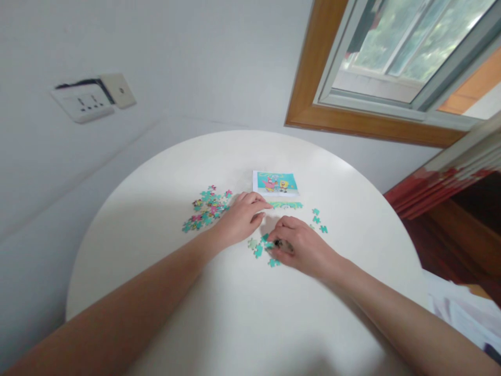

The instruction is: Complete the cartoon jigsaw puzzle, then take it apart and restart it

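My left hand (243, 215) rests on the table with its fingers stretched out. Its fingertips touch the left end of a joined strip of jigsaw pieces (287, 205). Just right of it, my right hand (300, 244) is curled in a pinch at a teal jigsaw piece (265, 239); the fingers partly cover it. A dark patch shows inside the curl, too blurred to make out. Loose teal pieces (258, 250) lie beside the right fingertips. Above the strip lies a picture card (277, 183) with a pink and a yellow cartoon figure.
A heap of mixed jigsaw pieces (207, 211) lies left of my left hand. Several teal pieces (317, 220) sit to the right. The round white table (235, 318) stands against a wall with a socket (84, 102) and a wood-framed window (383, 125). Papers (462, 308) lie at lower right.
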Demonstrator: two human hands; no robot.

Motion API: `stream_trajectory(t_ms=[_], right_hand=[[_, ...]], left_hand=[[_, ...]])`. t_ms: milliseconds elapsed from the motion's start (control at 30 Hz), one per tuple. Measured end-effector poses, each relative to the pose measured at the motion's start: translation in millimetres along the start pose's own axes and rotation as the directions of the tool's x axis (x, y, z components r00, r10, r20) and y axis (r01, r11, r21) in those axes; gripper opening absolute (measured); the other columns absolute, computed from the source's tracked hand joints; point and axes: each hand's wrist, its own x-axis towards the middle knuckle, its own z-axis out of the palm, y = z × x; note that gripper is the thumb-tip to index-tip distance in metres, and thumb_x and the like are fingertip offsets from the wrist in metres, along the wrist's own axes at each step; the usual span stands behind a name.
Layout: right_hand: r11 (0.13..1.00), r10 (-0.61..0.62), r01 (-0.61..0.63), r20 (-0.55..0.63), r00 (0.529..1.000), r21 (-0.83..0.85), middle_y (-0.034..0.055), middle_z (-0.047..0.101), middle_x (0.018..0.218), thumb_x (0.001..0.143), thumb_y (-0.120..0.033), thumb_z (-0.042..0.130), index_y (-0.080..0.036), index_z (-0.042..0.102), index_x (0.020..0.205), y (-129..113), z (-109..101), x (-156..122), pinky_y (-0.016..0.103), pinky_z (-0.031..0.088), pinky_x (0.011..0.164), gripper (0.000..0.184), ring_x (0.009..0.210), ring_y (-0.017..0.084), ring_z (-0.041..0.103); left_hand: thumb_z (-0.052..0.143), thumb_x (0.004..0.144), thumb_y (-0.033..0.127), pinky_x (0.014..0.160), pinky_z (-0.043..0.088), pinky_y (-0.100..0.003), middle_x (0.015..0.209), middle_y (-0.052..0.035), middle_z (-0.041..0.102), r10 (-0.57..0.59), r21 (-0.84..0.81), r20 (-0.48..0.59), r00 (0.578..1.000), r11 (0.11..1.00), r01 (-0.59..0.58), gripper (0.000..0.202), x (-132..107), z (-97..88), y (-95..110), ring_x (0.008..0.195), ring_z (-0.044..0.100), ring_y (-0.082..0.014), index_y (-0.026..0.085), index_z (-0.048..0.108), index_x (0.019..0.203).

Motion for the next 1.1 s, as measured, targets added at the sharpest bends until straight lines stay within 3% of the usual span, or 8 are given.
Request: stream_trajectory(t_ms=[100, 467, 567, 767, 1000, 1100], right_hand=[[0.999, 0.036, -0.036, 0.007, 0.999, -0.003, 0.0067, 0.059, 0.091, 0.080, -0.026, 0.066, -0.017, 0.069, 0.091, 0.0, 1.7, -0.8, 0.031, 0.046, 0.081, 0.014, 0.087, 0.018, 0.057], [0.968, 0.080, -0.089, 0.047, 0.996, 0.236, 0.0037, 0.057, 0.089, 0.076, -0.007, 0.062, -0.017, 0.064, 0.085, -0.7, 4.2, 1.0, 0.027, 0.048, 0.076, 0.014, 0.076, 0.012, 0.056], [0.974, 0.077, -0.081, 0.029, 0.997, 0.213, 0.0040, 0.058, 0.089, 0.075, -0.006, 0.062, -0.017, 0.064, 0.086, -4.5, 2.8, 1.1, 0.028, 0.048, 0.077, 0.015, 0.080, 0.013, 0.057], [0.990, 0.140, -0.140, 0.008, 0.990, 0.026, 0.0064, 0.058, 0.088, 0.078, -0.018, 0.065, -0.017, 0.068, 0.087, -3.8, 2.5, -0.7, 0.033, 0.047, 0.081, 0.009, 0.084, 0.017, 0.057], [0.984, 0.100, -0.103, 0.033, 0.994, 0.144, 0.0036, 0.058, 0.083, 0.077, -0.005, 0.059, -0.016, 0.067, 0.081, -2.4, 5.5, 0.4, 0.025, 0.047, 0.074, 0.015, 0.075, 0.012, 0.056], [0.990, 0.113, -0.113, 0.003, 0.994, 0.085, 0.0047, 0.059, 0.086, 0.077, -0.010, 0.062, -0.016, 0.067, 0.086, -2.9, 5.5, -0.2, 0.029, 0.047, 0.078, 0.012, 0.079, 0.015, 0.057]], left_hand=[[0.050, 0.084, 0.011, 0.097, 0.039, -0.039, 0.111, -0.0044, 0.057, -0.003, -0.006, 0.002, 1.000, 1.000, 0.003, 0.033, -0.1, -0.2, -0.1, 0.106, 0.049, -0.0217, 0.024, 0.065, 0.111], [0.048, 0.085, 0.013, 0.097, 0.039, -0.039, 0.111, -0.0050, 0.057, -0.006, -0.006, 0.012, 1.000, 1.000, 0.006, 0.032, -0.1, -1.2, 0.8, 0.106, 0.048, -0.0218, 0.023, 0.065, 0.111], [0.049, 0.086, 0.015, 0.096, 0.039, -0.039, 0.111, -0.0052, 0.057, 0.001, -0.003, 0.002, 1.000, 1.000, -0.001, 0.030, -0.2, -0.7, 0.6, 0.106, 0.048, -0.0218, 0.023, 0.065, 0.110], [0.049, 0.086, 0.014, 0.096, 0.039, -0.039, 0.110, -0.0055, 0.057, 0.009, 0.007, 0.008, 1.000, 1.000, -0.009, 0.031, 0.1, -0.8, 1.1, 0.106, 0.049, -0.0221, 0.023, 0.064, 0.111], [0.049, 0.085, 0.012, 0.097, 0.040, -0.040, 0.111, -0.0055, 0.057, 0.002, 0.008, 0.013, 1.000, 1.000, -0.002, 0.032, 0.1, -1.4, 1.2, 0.105, 0.049, -0.0220, 0.023, 0.065, 0.111], [0.050, 0.084, 0.011, 0.096, 0.040, -0.040, 0.110, -0.0055, 0.058, 0.002, -0.002, 0.005, 1.000, 1.000, -0.002, 0.032, 0.2, -1.5, 2.0, 0.105, 0.049, -0.0218, 0.023, 0.065, 0.110]])
